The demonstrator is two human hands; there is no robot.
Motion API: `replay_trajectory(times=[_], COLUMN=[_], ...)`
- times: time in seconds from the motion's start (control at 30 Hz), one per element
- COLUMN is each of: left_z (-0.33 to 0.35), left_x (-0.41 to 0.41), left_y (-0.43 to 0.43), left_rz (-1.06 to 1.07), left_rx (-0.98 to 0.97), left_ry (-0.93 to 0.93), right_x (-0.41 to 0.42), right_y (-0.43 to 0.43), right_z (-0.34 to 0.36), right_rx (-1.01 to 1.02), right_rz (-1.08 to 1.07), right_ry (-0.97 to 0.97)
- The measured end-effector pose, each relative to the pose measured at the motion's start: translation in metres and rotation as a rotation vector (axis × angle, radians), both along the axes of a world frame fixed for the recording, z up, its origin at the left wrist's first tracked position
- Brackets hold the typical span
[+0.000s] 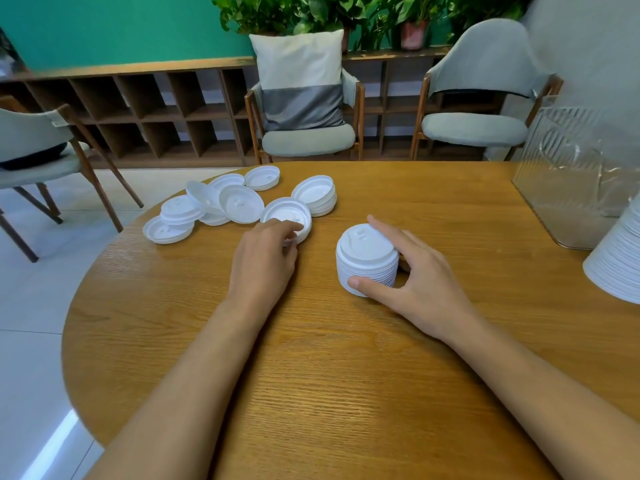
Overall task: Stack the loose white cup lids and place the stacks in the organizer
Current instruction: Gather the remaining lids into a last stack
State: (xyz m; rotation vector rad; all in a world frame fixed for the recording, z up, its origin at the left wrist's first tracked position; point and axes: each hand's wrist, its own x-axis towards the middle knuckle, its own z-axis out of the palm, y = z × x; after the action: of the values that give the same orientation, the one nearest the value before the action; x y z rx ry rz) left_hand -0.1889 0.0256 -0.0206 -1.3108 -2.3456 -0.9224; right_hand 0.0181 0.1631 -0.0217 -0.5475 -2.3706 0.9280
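A stack of white cup lids (pixel 367 259) stands on the round wooden table (pixel 346 375), right of centre. My right hand (pixel 420 271) curls round it, thumb on its near side and fingers behind. My left hand (pixel 265 261) pinches the near rim of an upturned white lid (pixel 287 213). Behind that lid, several loose lids (pixel 207 206) lie scattered and overlapping at the table's far left. A short upturned pile of lids (pixel 317 194) sits just right of them. The clear ribbed organizer (pixel 568 174) stands at the table's far right.
A tall stack of white lids or cups (pixel 620 258) leans at the right edge beside the organizer. Three chairs (pixel 308 140) stand beyond the table, one with a cushion. Wooden cubby shelves and potted plants line the green wall.
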Motion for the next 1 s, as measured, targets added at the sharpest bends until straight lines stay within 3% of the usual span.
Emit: replay_trajectory(times=[0.17, 0.3, 0.47, 0.63, 0.7, 1.0], left_z=[0.0, 0.006, 0.019, 0.028, 0.029, 0.013], left_x=[0.005, 0.01, 0.023, 0.03, 0.033, 0.041], left_y=[-0.001, -0.003, -0.006, -0.006, -0.004, 0.005], left_rz=[-0.072, -0.107, -0.123, -0.289, -0.341, -0.369], left_rx=[0.045, 0.204, 0.39, 0.547, 0.52, 0.184], left_ry=[-0.009, -0.122, -0.398, -0.918, -1.024, -0.682], right_x=[0.0, 0.0, -0.001, -0.002, -0.001, -0.003], right_y=[0.0, 0.0, -0.002, -0.001, -0.001, -0.001], right_z=[-0.001, 0.0, 0.001, 0.001, 0.002, 0.001], right_rx=[-0.012, -0.01, -0.023, -0.012, -0.017, 0.013], right_rz=[0.002, 0.002, 0.002, 0.009, 0.016, 0.028], right_ry=[0.014, 0.02, 0.048, 0.044, 0.047, 0.065])
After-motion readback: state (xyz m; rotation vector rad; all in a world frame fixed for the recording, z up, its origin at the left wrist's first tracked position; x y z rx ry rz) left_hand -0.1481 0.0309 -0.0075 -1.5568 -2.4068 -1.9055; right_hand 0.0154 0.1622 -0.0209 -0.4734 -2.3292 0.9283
